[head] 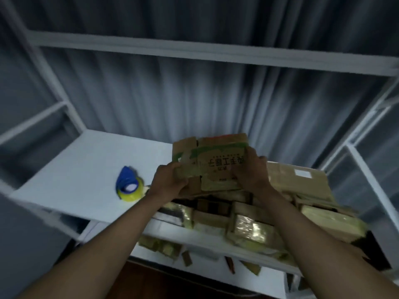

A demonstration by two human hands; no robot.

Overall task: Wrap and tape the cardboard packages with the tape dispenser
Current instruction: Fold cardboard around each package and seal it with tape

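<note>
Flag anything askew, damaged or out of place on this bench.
The cardboard package held in both hands, left hand and right hand, looks worn, with ragged, bent flaps. Taped bundles are heaped untidily and overhang the table edge. Cardboard scraps lie below. The tape dispenser lies untouched.

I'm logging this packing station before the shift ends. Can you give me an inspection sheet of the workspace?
Surface: white table, bare on its left part.
Job's things: printed cardboard held up in both hands; tape dispenser lying on the table, untouched.
Clutter: taped packages piled at the right and front edge.
Grippers: left hand and right hand grip the cardboard's sides.
Cables: nothing seen.
Surroundings: white frame, grey curtain behind.
</note>
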